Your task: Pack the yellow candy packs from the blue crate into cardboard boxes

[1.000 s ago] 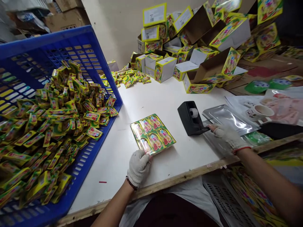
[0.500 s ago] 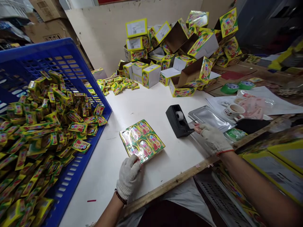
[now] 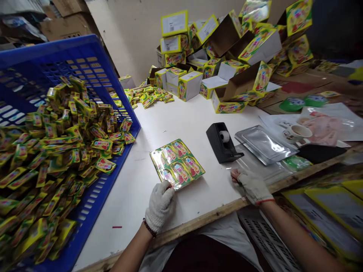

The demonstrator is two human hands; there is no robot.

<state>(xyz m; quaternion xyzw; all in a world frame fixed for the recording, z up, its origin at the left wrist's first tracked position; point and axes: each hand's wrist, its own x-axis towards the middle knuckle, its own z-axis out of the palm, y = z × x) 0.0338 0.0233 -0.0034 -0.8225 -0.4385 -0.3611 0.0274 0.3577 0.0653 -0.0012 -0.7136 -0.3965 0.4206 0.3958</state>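
My left hand, in a white knitted glove, is closed on the near corner of a flat, shiny pack of small yellow-green printed boxes. The pack lies on the white table. My right hand, gloved with bare fingertips, has its fingers pinched together above the table's front edge. Whatever is between those fingertips is too small to make out. Just beyond it stands a black tape dispenser with a roll in it, apart from the hand.
On the left a tilted blue crate holds many small boxes. Display cartons are piled at the back, with loose small boxes beside them. Clear plastic trays and a cup sit at right. A wooden strip edges the table.
My right hand has drawn back from the tape dispenser's front toward the table edge, fingers still pinched. My left hand stays on the pack. The camera view has shifted slightly.
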